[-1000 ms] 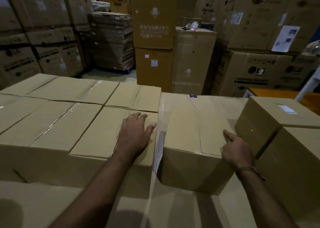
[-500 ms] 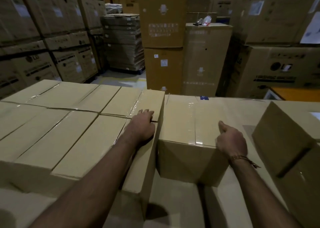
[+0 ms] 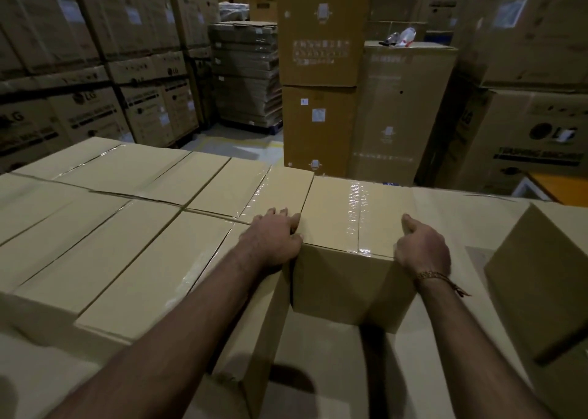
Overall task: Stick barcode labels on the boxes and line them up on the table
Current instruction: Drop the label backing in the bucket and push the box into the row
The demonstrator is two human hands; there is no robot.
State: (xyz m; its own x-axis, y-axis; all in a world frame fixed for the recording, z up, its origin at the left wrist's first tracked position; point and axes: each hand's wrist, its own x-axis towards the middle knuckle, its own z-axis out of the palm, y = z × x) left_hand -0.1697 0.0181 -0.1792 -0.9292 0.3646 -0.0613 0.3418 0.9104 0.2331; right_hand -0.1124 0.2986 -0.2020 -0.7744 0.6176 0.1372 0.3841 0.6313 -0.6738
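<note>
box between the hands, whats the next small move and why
Probably slide the box a little further left until it sits flush with the lined-up boxes. The right hand grips its right edge, the left hand rests at the seam, and its near face juts out of line.

A warehouse — tall stacked appliance cartons (image 3: 318, 30) all around.

A single box (image 3: 356, 224) sat on the surface (image 3: 445, 215) just right of a block of lined-up boxes (image 3: 133, 227), with another box (image 3: 541, 275) farther right, stacked cartons (image 3: 318, 68) behind, and a hand at each side of the single box.
</note>
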